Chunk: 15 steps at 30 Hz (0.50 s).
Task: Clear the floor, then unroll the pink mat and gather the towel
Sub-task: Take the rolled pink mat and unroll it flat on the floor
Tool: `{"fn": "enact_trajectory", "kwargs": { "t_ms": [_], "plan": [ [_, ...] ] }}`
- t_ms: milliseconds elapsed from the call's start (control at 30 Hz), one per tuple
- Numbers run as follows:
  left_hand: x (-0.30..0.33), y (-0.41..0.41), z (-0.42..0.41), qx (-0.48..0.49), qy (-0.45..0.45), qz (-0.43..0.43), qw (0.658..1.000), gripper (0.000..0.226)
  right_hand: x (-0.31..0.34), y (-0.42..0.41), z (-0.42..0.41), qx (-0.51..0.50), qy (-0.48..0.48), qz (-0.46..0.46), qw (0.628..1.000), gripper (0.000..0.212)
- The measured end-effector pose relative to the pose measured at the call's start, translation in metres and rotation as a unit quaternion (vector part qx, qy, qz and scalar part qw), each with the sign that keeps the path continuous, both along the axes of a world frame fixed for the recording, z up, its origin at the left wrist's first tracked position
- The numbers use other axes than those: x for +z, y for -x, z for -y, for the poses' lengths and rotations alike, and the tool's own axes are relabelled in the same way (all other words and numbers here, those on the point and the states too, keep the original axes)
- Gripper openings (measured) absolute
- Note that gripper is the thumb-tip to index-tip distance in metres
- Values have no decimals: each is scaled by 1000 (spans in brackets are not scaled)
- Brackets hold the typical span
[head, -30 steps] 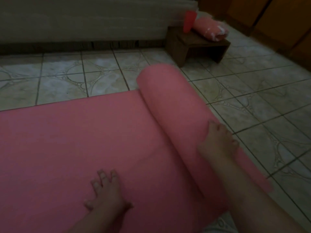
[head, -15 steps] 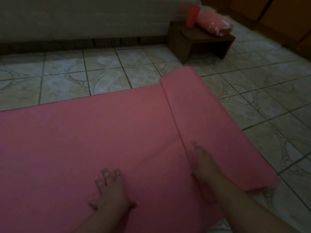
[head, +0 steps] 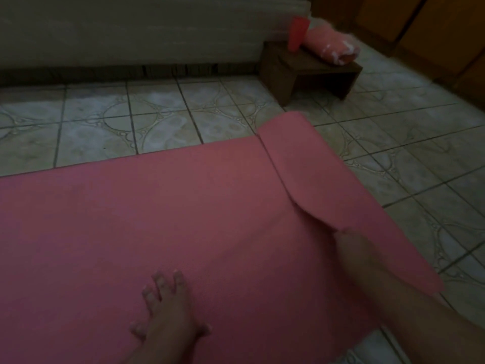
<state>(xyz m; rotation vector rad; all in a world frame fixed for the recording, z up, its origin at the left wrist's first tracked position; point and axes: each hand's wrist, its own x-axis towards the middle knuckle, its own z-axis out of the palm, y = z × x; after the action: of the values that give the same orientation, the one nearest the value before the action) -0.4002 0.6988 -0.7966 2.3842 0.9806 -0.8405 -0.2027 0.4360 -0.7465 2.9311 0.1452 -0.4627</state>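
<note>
Pink mat [head: 157, 219] lies mostly flat on the floor; left hand [head: 168, 319] grip released, palm pinning it, right hand [head: 349, 248] grip indeterminate beneath the curled end flap [head: 328, 179], which should be swept outward and pressed flat.

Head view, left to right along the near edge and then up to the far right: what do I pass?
Left hand flat on the mat → right hand at the mat's curled flap → bare tiles → red cup → towel on the stool.
</note>
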Motion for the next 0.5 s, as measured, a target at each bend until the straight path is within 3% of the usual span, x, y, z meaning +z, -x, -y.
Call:
{"fn": "enact_trajectory", "kwargs": {
  "t_ms": [100, 200, 267, 333, 433, 500],
  "plan": [
    [0, -1, 0, 0, -3, 1, 1000, 137, 39, -24, 21, -2, 40, 78, 996, 34],
    [-1, -2, 1, 1, -2, -1, 1000, 137, 60, -40, 49, -32, -16, 159, 987, 30],
    [-1, -2, 1, -3, -4, -2, 1000, 136, 71, -46, 60, -87, -95, 143, 981, 36],
    [-1, -2, 2, -5, -9, -5, 1000, 136, 72, -55, 69, -106, -95, 122, 982, 49],
    [1, -2, 2, -5, -14, -9, 1000, 134, 50, -62, 64, -14, 41, 125, 991, 55],
    [2, -2, 3, -6, -17, -12, 1000, 134, 26, -53, 39, 53, 9, 134, 989, 62]
  ]
}}
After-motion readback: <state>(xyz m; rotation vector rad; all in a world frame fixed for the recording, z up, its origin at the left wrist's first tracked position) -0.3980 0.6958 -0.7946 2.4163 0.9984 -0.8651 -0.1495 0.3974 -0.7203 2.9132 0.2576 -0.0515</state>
